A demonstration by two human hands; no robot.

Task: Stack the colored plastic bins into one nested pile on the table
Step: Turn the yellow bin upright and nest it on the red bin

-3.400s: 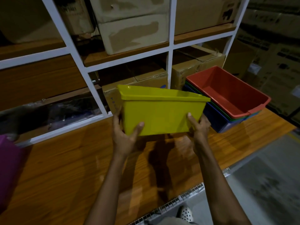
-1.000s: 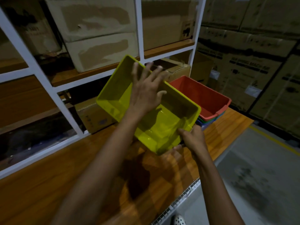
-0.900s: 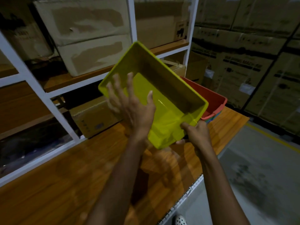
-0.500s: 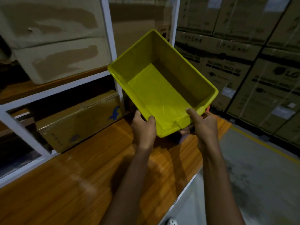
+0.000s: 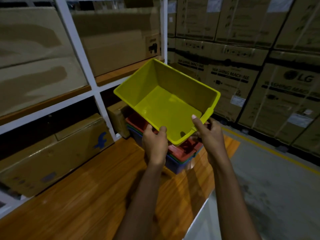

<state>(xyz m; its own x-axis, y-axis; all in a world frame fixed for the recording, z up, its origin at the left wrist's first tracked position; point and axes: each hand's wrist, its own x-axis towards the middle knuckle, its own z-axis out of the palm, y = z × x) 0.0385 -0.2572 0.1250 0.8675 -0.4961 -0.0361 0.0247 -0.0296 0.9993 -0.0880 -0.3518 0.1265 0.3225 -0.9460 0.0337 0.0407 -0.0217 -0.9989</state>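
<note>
**Yellow bin poised over the nested pile**

Swung rightward from mid-table since the frame 3.4 seconds earlier, the yellow bin (image 5: 167, 103) hung in the air directly above the nested pile (image 5: 180, 155), where a red bin sat on top of green and blue ones at the far right end of the wooden table (image 5: 83, 196). Both hands gripped the bin's near end: the left hand (image 5: 155, 144) was closed on the near rim's left corner, the right hand (image 5: 208, 133) clamped on its right corner with the thumb hooked inside. The bin tilted, its open mouth turned toward the camera, its long axis running away from the hands toward the shelving, roughly in line with the pile below. Neither hand was clearly nearer the pile, so lowering looked like a two-handed job. Behind, stacked cartons (image 5: 232, 78) read "WASHING MACHINE" and "LG"; a shelf box (image 5: 57, 153) bore a blue logo that could not be read.
</note>
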